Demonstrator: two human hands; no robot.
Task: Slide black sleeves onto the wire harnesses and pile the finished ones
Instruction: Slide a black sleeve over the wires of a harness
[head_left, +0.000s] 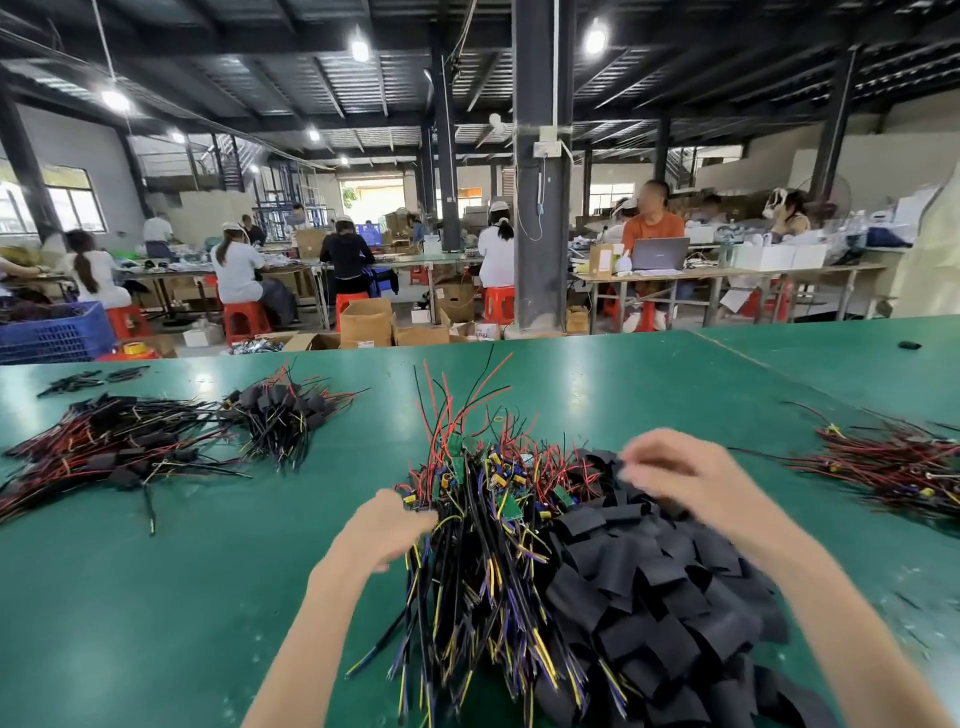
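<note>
Green table: slick surface, work spread wide, so anything you flick can slide off the near edge. Unsleeved harness heap, centre, in front of you: wires cross every way, red and black tails stand up at the back. Pull one hard and its neighbours likely come along, or a lead snags and strains at its board. Black sleeves lie in a loose heap touching the harness heap's right side; a wide sweep could shove sleeves in under the wires, where black hides on black. Finished pile sits well apart at far left, a long reach; a careless toss could land short and mix with bare stock. Another unsleeved bundle lies at far right. Your left hand is at the heap's left edge, fingertips in among the wires; I cannot tell if they pinch one. Your right hand is over the sleeves' far end, blurred, grip unreadable. Small green boards look likely to catch a sleeve's mouth; forcing could tear it.
</note>
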